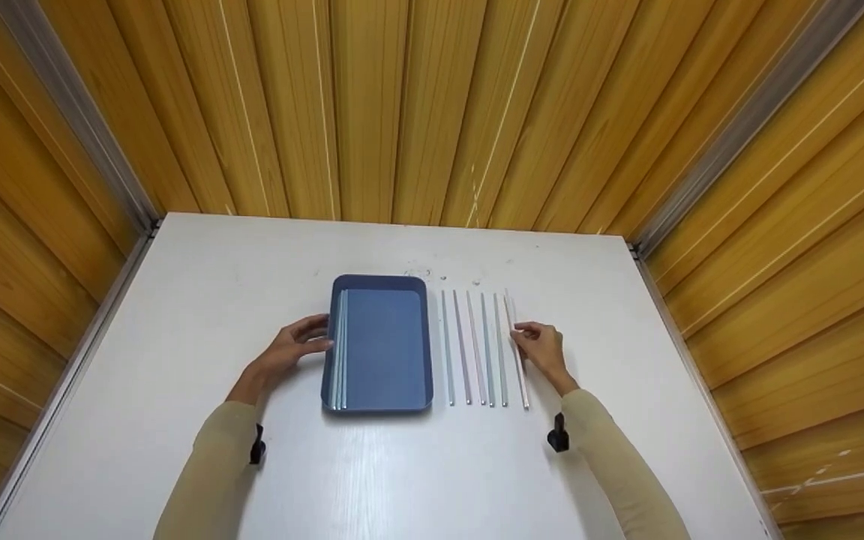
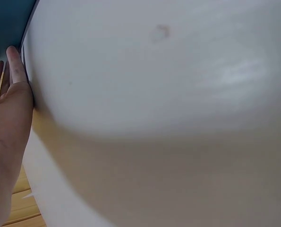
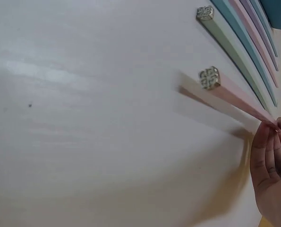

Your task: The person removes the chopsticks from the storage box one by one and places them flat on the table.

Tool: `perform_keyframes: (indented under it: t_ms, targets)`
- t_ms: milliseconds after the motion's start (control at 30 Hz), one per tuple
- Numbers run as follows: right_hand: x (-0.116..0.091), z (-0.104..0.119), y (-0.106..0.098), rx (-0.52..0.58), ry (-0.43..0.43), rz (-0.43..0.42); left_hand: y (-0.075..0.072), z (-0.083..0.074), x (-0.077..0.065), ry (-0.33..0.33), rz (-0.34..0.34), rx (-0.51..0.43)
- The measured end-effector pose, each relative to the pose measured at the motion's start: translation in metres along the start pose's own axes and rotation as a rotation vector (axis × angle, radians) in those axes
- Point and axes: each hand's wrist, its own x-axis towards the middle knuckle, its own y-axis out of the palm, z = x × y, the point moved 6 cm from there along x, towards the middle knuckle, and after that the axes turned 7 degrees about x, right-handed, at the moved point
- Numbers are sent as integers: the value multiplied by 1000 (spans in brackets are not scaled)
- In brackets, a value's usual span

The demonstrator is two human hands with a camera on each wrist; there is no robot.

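One slim pale-pink faceted stick with a silvery patterned end [image 3: 239,101] is pinched between thumb and fingers of the right hand [image 1: 542,349], right of a blue rectangular tray with raised walls [image 1: 387,345]. The left hand [image 1: 297,341], fingers loosely extended, touches the tray's left wall.

Between the held stick and the tray's right edge, five slim pastel sticks [image 1: 475,349] lie apart in a row on the white table [image 1: 102,450], crossing the direct way to the tray. Three pale blue-green sticks [image 1: 345,352] lie close together along the tray's left edge. Yellow wood-grained panels [image 1: 372,112] rise behind the table's far edge and beyond its sides.

The right wrist view alone shows the held stick's near end raised clear of its shadow; whether the far end touches the table, I cannot tell.
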Motion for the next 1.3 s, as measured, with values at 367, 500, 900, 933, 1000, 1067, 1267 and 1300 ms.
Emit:
perform_keyframes:
  t_ms: [367,500,900,933,1000,1067,1267,1300]
  targets:
    - [-4,-9,-1,-73,8,-64,1,1,0,40,27,4]
    - [-6,-8,-1,-79,0,-80,1,-1,-1,50,35,-2]
    - [-6,-6,0,-113,-46,-114,0,0,1,34,11,16]
    - [-6,-6,0,-110,-49,-116,0,0,1,31,6,16]
    - [-6,-6,0,-106,-57,-120,0,-1,1,32,8,25]
    - [-6,-6,1,-105,-62,-124,0,-1,0,32,5,22]
    - [-8,-8,2,-110,-62,-135,0,-3,-1,45,22,19]
    - [-8,-8,2,-110,-61,-136,0,-3,-1,46,26,19]
